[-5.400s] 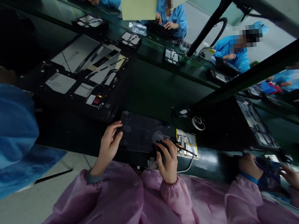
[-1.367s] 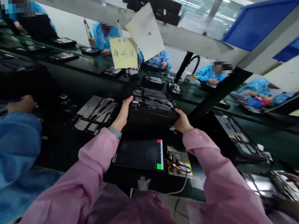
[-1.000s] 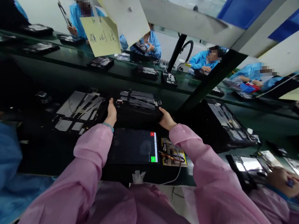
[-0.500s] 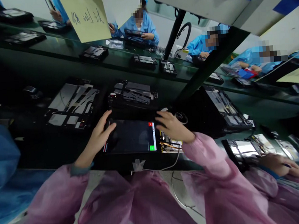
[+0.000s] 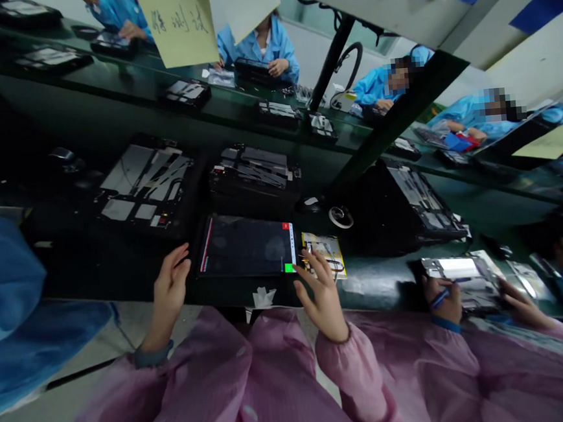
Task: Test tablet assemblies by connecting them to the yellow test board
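A dark tablet (image 5: 245, 246) lies flat on the bench in front of me, its screen lit. A red square shows at one corner, a green square at another, with a white strip between them. My right hand (image 5: 323, 293) is open with fingers spread. Its index fingertip is at the green square; whether it touches the glass I cannot tell. My left hand (image 5: 171, 283) is open, fingers stretched out, holding nothing, just left of the tablet. Partly behind my right fingers lies a yellow-edged part with bare electronics (image 5: 331, 252).
Stacks of opened tablets (image 5: 145, 183) stand behind, with another stack (image 5: 424, 203) at right. A round coil (image 5: 340, 217) and a crumpled white piece (image 5: 263, 297) lie nearby. A slanted dark post (image 5: 377, 135) crosses the bench. A co-worker's hand (image 5: 442, 299) holds a blue pen at right.
My left hand has come away from the tablet's left edge toward me. My right hand has moved from the far right corner to the near right corner, by the green square.
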`<state>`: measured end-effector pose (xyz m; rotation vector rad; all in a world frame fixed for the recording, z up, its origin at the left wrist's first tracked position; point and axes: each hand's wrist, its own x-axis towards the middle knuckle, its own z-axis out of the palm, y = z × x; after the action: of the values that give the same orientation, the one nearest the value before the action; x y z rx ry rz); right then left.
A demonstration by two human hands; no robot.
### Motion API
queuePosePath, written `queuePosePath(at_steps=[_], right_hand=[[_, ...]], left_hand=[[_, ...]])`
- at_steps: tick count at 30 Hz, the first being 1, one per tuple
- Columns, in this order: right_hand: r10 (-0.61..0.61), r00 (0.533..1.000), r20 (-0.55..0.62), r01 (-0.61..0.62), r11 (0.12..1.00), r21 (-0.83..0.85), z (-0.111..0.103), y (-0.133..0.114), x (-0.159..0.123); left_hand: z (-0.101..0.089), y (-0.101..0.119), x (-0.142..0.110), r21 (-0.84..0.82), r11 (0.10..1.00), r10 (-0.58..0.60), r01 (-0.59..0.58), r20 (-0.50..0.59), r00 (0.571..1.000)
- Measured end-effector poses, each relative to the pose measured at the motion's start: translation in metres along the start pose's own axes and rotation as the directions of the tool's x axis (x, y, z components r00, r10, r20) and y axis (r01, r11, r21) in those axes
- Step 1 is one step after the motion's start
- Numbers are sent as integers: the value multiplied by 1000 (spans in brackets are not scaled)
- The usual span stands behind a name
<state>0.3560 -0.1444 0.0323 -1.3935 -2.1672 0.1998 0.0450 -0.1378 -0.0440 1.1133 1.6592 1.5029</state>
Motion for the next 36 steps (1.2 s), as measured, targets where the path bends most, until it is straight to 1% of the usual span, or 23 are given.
queuePosePath(at_steps=[3, 6, 9, 11, 14, 17, 19, 21, 24, 26, 29, 32, 34, 36], right_hand=[[-65, 996, 53, 63, 997, 47, 17, -18, -3], [-121, 990, 73, 119, 992, 37, 39, -30, -4], [-130, 987, 92, 132, 991, -22, 55, -33, 6], [-92, 992, 90, 99, 992, -75, 60, -31, 20], [-26, 998, 57, 34, 990, -134, 60, -24, 43], [-12, 999, 32, 15, 995, -102, 55, -17, 54], [-23, 999, 42, 26, 998, -57, 51, -15, 51], [-60, 995, 76, 61, 998, -15, 48, -17, 43], [-112, 986, 127, 110, 994, 20, 48, -24, 30], [-119, 983, 141, 117, 993, 20, 50, -28, 25], [-101, 990, 103, 99, 995, 16, 49, -31, 26], [-78, 996, 45, 76, 997, 29, 46, -32, 28], [-68, 997, 32, 66, 996, 53, 43, -31, 26], [-46, 999, 20, 44, 996, 80, 41, -28, 20]], left_hand=[[4, 3, -1, 166, 983, 70, -78, 55, 996], [7, 6, -3, 315, 937, 130, -153, 94, 987], [9, 8, -5, 369, 912, 153, -179, 98, 983], [10, 9, -5, 380, 906, 162, -187, 99, 982], [11, 10, -4, 397, 896, 168, -198, 111, 980], [12, 14, -3, 406, 890, 175, -208, 116, 978], [12, 17, -3, 407, 890, 176, -207, 112, 978], [12, 19, -4, 411, 891, 164, -195, 109, 980], [13, 22, -3, 421, 889, 150, -180, 105, 983], [14, 22, -3, 421, 888, 152, -183, 106, 983], [14, 22, -3, 415, 889, 158, -191, 113, 981], [12, 21, -3, 422, 893, 120, -157, 113, 986], [11, 20, -3, 421, 896, 103, -143, 117, 988], [11, 20, -3, 415, 894, 121, -170, 142, 983]])
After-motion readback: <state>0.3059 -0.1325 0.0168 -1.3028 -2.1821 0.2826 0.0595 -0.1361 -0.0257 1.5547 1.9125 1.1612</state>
